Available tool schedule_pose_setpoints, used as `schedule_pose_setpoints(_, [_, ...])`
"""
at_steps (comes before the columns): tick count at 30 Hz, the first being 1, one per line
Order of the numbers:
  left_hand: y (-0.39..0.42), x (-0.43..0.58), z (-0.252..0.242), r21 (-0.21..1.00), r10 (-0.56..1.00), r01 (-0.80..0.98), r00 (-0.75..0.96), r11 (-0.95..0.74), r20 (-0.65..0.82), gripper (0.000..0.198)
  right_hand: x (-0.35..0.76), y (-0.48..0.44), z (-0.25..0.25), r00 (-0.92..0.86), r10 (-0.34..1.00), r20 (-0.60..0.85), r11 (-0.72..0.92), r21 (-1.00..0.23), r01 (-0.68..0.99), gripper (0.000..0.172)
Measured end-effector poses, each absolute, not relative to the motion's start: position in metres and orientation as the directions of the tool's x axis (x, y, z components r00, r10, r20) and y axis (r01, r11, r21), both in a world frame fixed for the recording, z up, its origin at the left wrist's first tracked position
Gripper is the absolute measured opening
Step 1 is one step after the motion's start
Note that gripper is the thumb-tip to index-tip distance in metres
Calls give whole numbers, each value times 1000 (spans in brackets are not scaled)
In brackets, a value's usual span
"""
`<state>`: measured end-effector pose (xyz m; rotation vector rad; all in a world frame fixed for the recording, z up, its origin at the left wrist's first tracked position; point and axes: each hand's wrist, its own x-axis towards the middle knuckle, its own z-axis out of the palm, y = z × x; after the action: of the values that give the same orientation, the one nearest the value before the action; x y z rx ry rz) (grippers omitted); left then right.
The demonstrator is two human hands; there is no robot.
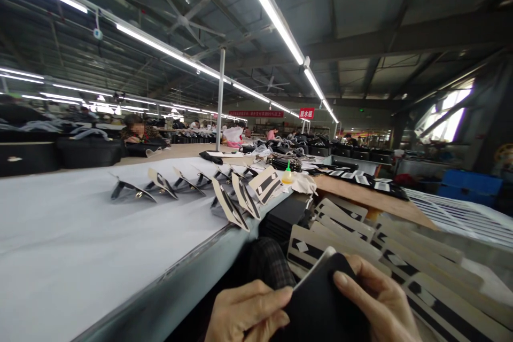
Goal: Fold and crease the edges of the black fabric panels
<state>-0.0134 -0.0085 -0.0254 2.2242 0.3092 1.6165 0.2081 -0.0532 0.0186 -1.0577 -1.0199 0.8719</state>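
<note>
A black panel with a rounded corner and a pale edge (320, 299) is held low in front of me, tilted. My left hand (250, 310) pinches its left edge between thumb and fingers. On the upper right, my right hand (379, 294) grips it with the thumb on the black face and the fingers behind. Just beyond lie several beige panels (340, 240) with black strips and pale diamond patches. The lower parts of the black panel and of both hands run out of the picture.
Folded beige-and-black pieces (230, 206) stand on the white-covered table (100, 256), whose edge runs along my left. A glue bottle with a green tip (287, 173) is near a cloth (304, 183). Black panels are stacked (286, 214) beside the table. A person (138, 133) sits across, near black bags (88, 147).
</note>
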Motion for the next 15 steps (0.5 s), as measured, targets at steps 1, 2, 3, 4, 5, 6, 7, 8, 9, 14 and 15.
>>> schedule_pose_setpoints(1, [-8,-12,-25,417,389,-29,310,-908,867,37,208,-53,20,298,922,247,276,-959,-60,39])
schedule_pose_setpoints(2, [-7,-11,-24,416,394,-12,302,-909,868,35,207,-54,21,293,919,263,282,-959,-21,38])
schedule_pose_setpoints(3, [-6,-9,-23,422,406,11,295,-906,865,32,207,-54,22,285,916,282,286,-958,26,36])
schedule_pose_setpoints(4, [-6,-8,-23,432,422,31,287,-901,860,29,207,-55,23,276,913,301,292,-953,73,35])
schedule_pose_setpoints(5, [-6,-7,-22,438,433,47,273,-898,859,27,206,-56,24,264,910,320,300,-947,115,34])
schedule_pose_setpoints(6, [-7,-7,-21,444,443,60,259,-894,858,25,206,-57,25,255,907,336,307,-940,146,33])
schedule_pose_setpoints(7, [-7,-7,-20,441,443,68,252,-895,860,22,205,-57,25,257,902,346,312,-936,165,33])
schedule_pose_setpoints(8, [-8,-7,-19,429,433,70,246,-900,867,21,205,-57,25,259,901,347,311,-935,172,33])
schedule_pose_setpoints(9, [-9,-8,-19,410,414,69,249,-910,876,20,205,-56,24,262,902,342,306,-937,170,33])
schedule_pose_setpoints(14, [-6,-8,-24,407,402,47,299,-912,866,29,203,-53,20,299,894,334,289,-939,184,34])
schedule_pose_setpoints(15, [-5,-6,-25,421,413,45,305,-906,858,29,202,-53,19,301,892,337,290,-938,192,34])
